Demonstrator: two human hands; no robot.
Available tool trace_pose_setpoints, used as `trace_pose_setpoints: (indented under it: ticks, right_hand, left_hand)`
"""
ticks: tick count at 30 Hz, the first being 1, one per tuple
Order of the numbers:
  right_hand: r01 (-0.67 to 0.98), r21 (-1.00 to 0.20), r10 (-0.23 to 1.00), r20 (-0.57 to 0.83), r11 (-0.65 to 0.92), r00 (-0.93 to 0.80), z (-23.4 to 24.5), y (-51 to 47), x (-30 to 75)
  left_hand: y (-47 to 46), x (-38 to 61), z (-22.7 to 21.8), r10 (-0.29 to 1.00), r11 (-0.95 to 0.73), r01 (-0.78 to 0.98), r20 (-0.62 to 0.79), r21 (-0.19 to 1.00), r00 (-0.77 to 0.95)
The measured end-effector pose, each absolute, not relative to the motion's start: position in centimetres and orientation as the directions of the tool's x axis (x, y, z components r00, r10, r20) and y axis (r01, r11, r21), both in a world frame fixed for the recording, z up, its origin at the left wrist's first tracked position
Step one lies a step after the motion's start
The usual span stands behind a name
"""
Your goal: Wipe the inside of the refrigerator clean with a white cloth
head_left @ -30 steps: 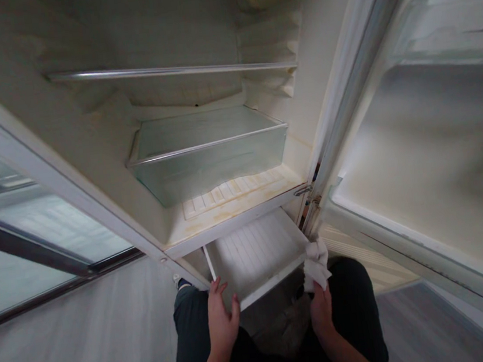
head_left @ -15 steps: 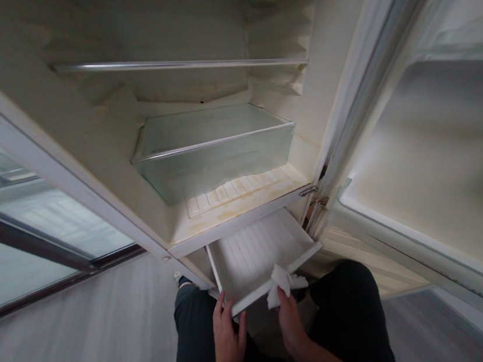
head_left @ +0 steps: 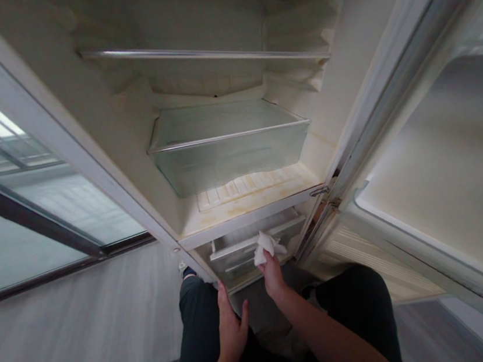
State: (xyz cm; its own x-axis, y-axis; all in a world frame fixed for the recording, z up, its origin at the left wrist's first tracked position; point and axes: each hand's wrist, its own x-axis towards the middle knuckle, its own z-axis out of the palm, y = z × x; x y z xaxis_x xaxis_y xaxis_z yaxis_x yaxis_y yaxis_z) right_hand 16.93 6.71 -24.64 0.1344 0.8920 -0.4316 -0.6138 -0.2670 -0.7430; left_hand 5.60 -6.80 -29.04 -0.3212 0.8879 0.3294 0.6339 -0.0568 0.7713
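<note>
My right hand grips a crumpled white tissue in front of the lower compartment. Behind the tissue, a white drawer sits mostly inside the refrigerator, its front edge facing me. Whether the tissue touches the drawer front, I cannot tell. Below and left of the drawer, my left hand is open with thumb and fingers apart, holding nothing, near the refrigerator's lower left edge. Another drawer front shows partly under the white one.
Above are a glass crisper bin and a shelf with a shiny front rim. The stained compartment floor lies under the bin. An open refrigerator door stands at right. Glass sliding doors are at left.
The white drawer has slid back into the lower compartment. My right hand with the tissue has moved forward; my left hand has come off the drawer's edge. The view has shifted slightly.
</note>
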Motion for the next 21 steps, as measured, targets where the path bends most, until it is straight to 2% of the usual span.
trace_pose_setpoints:
  ticks: [3, 5, 7, 11, 14, 17, 19, 21]
  right_hand:
    - [-0.689, -0.651, 0.858, -0.508, -0.318, 0.084, -23.0, 8.6, 15.9]
    - [-0.699, -0.633, 0.866, -0.498, -0.333, 0.039, -22.0, 9.5, 15.2]
    - [-0.697, -0.628, 0.882, -0.472, -0.346, -0.012, -21.3, 9.9, 14.8]
    - [-0.682, -0.625, 0.89, -0.448, -0.38, -0.086, -21.0, 9.4, 15.3]
    - [-0.661, -0.64, 0.886, -0.456, -0.392, -0.085, -22.3, 8.0, 16.9]
    - [-0.569, -0.702, 0.861, -0.508, -0.429, -0.022, -24.7, 5.2, 18.6]
    - [-0.426, -0.762, 0.834, -0.551, -0.487, 0.03, -26.4, 2.7, 19.7]
    - [-0.239, -0.829, 0.849, -0.527, -0.506, 0.033, -27.4, 0.0, 20.6]
  left_hand:
    - [-6.7, 5.3, -29.3, 0.889, -0.061, 0.671, 0.345, 0.739, -0.3]
    - [-6.5, 5.1, -29.2, 0.904, -0.064, 0.692, 0.335, 0.719, -0.265]
    - [-6.4, 4.9, -28.9, 0.947, -0.032, 0.714, 0.248, 0.7, -0.202]
    - [-6.6, 5.1, -28.3, 0.987, 0.144, 0.694, -0.048, 0.705, -0.155]
    - [-7.0, 5.3, -28.3, 0.988, 0.147, 0.608, -0.083, 0.78, -0.131]
    - [-7.0, 5.2, -28.3, 0.989, 0.11, 0.543, -0.035, 0.832, -0.146]
    - [-6.8, 5.2, -28.2, 0.982, 0.109, 0.522, -0.01, 0.846, -0.189]
    - [-6.6, 5.4, -27.8, 0.98, 0.096, 0.479, 0.002, 0.872, -0.198]
